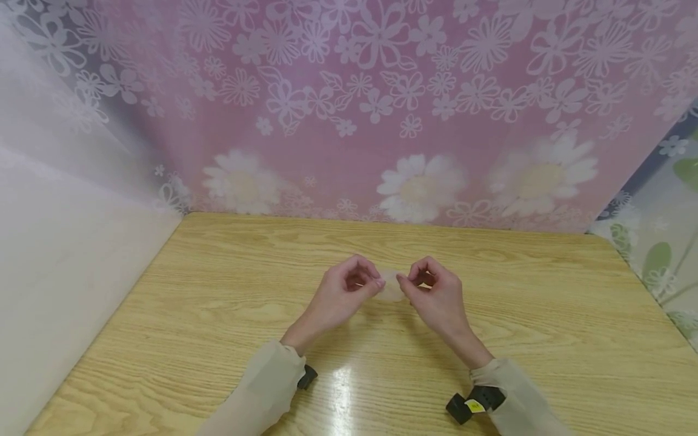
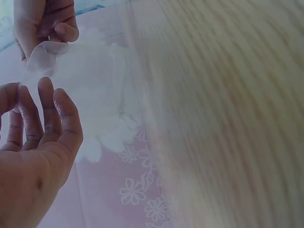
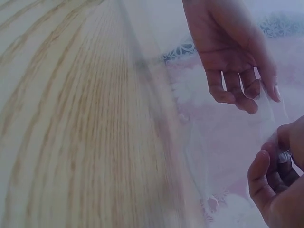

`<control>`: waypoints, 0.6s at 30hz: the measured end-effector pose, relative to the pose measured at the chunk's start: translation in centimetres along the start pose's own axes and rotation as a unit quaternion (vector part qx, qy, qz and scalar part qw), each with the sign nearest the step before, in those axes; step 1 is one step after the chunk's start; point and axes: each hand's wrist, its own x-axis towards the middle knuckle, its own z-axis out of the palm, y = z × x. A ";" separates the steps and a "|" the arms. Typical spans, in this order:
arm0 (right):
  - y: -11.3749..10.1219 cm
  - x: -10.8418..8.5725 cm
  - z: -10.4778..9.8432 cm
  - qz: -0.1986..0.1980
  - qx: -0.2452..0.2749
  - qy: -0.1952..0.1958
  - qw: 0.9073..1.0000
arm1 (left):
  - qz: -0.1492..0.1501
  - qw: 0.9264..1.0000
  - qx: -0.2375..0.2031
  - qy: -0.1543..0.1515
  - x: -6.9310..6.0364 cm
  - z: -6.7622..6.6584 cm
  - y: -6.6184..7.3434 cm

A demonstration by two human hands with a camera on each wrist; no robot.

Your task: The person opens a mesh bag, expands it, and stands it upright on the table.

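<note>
From where I sit, the head view gives me a piece of clear plastic [image 1: 390, 292], probably a small bag, hanging between the person's hands, above the wooden table [image 1: 229, 309]. The left hand [image 1: 343, 287] pinches one edge between thumb and fingers; the right hand [image 1: 440, 297] pinches the edge facing it, so the grip is clamped at both sides with a gap between the two sets of fingertips. In the left wrist view I see the film curl over near the right hand, and lower down it looks flat, with a creased far edge.

I judge it nearly weightless and limp: it should fold or flutter at a touch, and two layers may cling together. The surface looks smooth enough to slide under dry fingertips, and so thin that a sharp tug could stretch or tear it. To my eye the best hold is right at the upper edge, one light pinch per side. Whether the layers are parted there, I cannot tell.
</note>
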 end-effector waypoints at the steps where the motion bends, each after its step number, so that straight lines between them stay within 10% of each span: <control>1: 0.0 0.0 0.0 0.002 0.001 -0.002 1.000 | 0.000 1.000 0.002 0.002 0.0 0.0 0.0; 10: 0.2 0.0 -0.6 0.018 0.046 -0.040 0.998 | -0.007 1.000 -0.023 0.014 0.0 -0.3 0.0; 18: 0.1 -0.2 -0.3 0.025 0.017 0.005 1.000 | 0.024 0.999 0.033 0.033 -0.3 0.0 0.2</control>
